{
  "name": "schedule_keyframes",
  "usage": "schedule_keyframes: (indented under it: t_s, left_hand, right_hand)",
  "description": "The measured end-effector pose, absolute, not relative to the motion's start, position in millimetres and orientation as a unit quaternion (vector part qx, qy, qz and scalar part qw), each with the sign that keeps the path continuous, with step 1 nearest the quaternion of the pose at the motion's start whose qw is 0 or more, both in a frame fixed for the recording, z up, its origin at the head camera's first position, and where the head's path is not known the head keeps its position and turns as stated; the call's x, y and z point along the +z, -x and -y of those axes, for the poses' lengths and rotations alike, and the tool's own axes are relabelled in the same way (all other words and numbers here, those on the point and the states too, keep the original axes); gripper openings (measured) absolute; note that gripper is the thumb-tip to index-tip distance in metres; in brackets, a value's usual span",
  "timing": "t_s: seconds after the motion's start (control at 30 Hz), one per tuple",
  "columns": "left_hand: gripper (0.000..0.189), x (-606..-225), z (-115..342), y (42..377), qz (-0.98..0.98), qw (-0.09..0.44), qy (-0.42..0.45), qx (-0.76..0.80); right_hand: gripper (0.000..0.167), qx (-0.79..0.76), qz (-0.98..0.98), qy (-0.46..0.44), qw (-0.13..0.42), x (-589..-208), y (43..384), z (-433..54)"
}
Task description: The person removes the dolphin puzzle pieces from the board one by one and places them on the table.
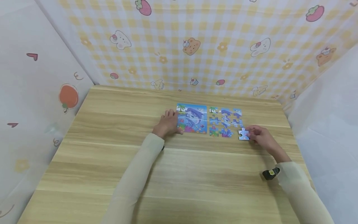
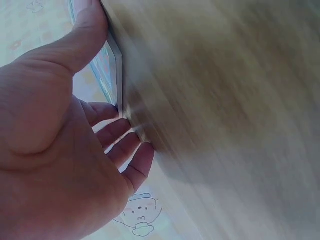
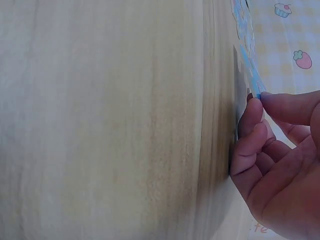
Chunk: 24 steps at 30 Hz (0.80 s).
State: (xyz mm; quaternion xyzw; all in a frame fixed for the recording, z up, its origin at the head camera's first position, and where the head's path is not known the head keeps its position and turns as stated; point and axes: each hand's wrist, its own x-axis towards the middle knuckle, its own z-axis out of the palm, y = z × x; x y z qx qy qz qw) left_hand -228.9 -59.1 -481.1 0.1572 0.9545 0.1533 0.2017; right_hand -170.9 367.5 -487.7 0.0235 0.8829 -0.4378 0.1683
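My right hand [image 1: 260,136] pinches a light blue jigsaw puzzle piece [image 1: 244,134] between thumb and fingertips, at the front right of the loose pieces. In the right wrist view the puzzle piece [image 3: 253,75] is seen nearly edge-on, tilted, with the fingers right above the table. My left hand [image 1: 167,123] rests at the left side of a square dolphin picture board [image 1: 193,119]. Seen from the left wrist, the thumb lies along the edge of the board [image 2: 116,75] and the fingertips [image 2: 145,155] touch the table, slightly bent.
Several loose dolphin puzzle pieces [image 1: 225,122] lie in spaced rows just right of the board, on the wooden table [image 1: 179,177]. A checkered cloth wall [image 1: 167,43] stands behind the table, with white cloth [image 1: 36,93] on the left side.
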Motion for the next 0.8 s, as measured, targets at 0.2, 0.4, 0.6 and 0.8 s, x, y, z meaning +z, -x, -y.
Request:
schedule_keyframes:
  t_s: [0.2,0.4,0.6,0.8]
  left_hand:
    - [0.101,-480.2,55.4,227.2,-0.953,0.203,-0.152,0.167]
    - [0.101,-479.5,54.8,226.6,-0.953,0.208,-0.147,0.165]
    - [0.100,-479.2,54.7,228.4,-0.956,0.194,-0.152,0.157]
    - [0.098,-476.6,54.9,225.2,-0.955,0.202,-0.148,0.161]
  right_hand:
    - [0.030,-0.444,-0.880,-0.025,0.167,-487.8,167.3,-364.8]
    - [0.028,-0.431,-0.886,-0.023,0.166,-486.7,168.5,-361.0]
    - [0.029,-0.436,-0.883,-0.031,0.171,-487.0,172.1,-362.5]
    - [0.032,-0.460,-0.867,-0.053,0.184,-489.2,171.4,-362.5]
